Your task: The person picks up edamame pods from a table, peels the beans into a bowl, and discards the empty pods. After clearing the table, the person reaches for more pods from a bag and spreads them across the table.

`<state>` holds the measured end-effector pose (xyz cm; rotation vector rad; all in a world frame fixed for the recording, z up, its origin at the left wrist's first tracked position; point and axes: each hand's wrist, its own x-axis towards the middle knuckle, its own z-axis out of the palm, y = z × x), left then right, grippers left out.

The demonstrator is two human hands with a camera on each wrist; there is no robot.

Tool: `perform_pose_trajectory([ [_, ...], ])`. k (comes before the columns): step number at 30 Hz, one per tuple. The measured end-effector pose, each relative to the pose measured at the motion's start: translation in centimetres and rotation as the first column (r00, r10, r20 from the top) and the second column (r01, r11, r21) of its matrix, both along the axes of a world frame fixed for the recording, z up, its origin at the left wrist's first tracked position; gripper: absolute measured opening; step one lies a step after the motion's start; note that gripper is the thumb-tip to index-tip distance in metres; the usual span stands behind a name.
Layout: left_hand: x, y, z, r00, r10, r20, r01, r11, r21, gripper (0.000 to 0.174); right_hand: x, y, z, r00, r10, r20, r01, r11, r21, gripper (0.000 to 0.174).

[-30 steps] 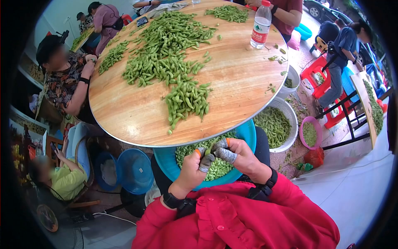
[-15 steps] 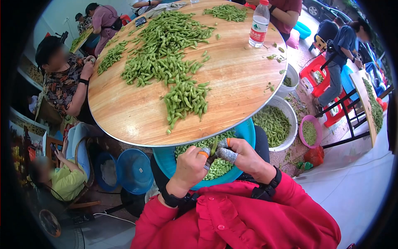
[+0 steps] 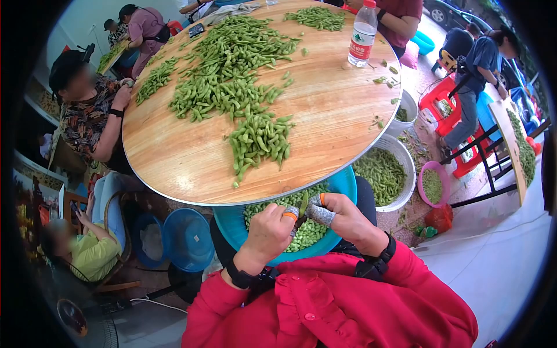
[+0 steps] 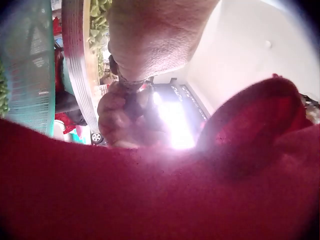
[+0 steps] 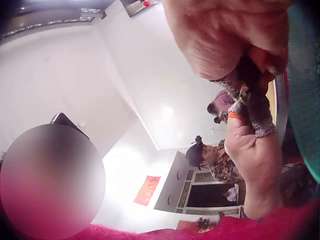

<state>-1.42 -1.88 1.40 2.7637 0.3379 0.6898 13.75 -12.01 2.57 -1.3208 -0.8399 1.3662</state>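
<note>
In the head view, both hands meet over a turquoise basin (image 3: 230, 226) that holds shelled green soybeans (image 3: 307, 234). Between their fingertips a green soybean pod (image 3: 303, 204) sticks up. My left hand (image 3: 266, 235) pinches it from the left with curled fingers; an orange band shows on its thumb. From the other side my right hand (image 3: 349, 220) pinches the same pod, grey knit covers on its fingers. In the right wrist view, the pod's pale end (image 5: 242, 95) shows where the covered fingertips come together. Glare and red sleeve cloth hide much of the left wrist view.
A round wooden table (image 3: 331, 124) with heaped soybean pods (image 3: 232, 69) and a water bottle (image 3: 362, 35) stands just ahead. To its right are a white basket (image 3: 409, 188) of pods and a pink basin (image 3: 434, 182). Blue tubs (image 3: 189, 239) sit left; people work around.
The left hand has turned, its knuckles now facing up, and the pod stands upright between the fingertips. Both hands have shifted slightly right since half a second ago.
</note>
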Motion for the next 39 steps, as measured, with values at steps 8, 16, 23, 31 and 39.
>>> perform_pose_trajectory([
  [8, -0.2, -0.3, -1.3, 0.995, 0.013, 0.102, 0.011, 0.972, -0.236, 0.012, -0.9, 0.7, -2.1, 0.993, -0.056, -0.103, 0.070, 0.988, 0.136, 0.015],
  [16, -0.2, -1.5, -2.1, 0.974, 0.185, 0.133, 0.067, 0.325, -0.943, 0.015, -1.1, 1.2, -3.8, 0.995, -0.093, -0.025, 0.097, 0.959, 0.267, 0.015],
  [23, -0.8, -1.2, -3.8, 0.960, 0.239, 0.145, 0.222, -0.334, -0.916, 0.008, -1.0, 1.2, -2.6, 0.940, -0.174, 0.294, 0.060, 0.931, 0.360, 0.010],
  [31, -0.4, -0.9, -3.5, 0.965, 0.245, 0.090, 0.014, 0.297, -0.955, 0.009, -1.3, 1.3, -2.2, 0.906, -0.145, 0.398, 0.007, 0.945, 0.328, 0.007],
  [39, -1.0, -1.4, -6.2, 0.937, 0.343, -0.059, 0.001, -0.173, -0.985, 0.019, -2.3, 1.6, -4.3, 0.739, -0.207, 0.642, -0.148, 0.879, 0.453, 0.011],
])
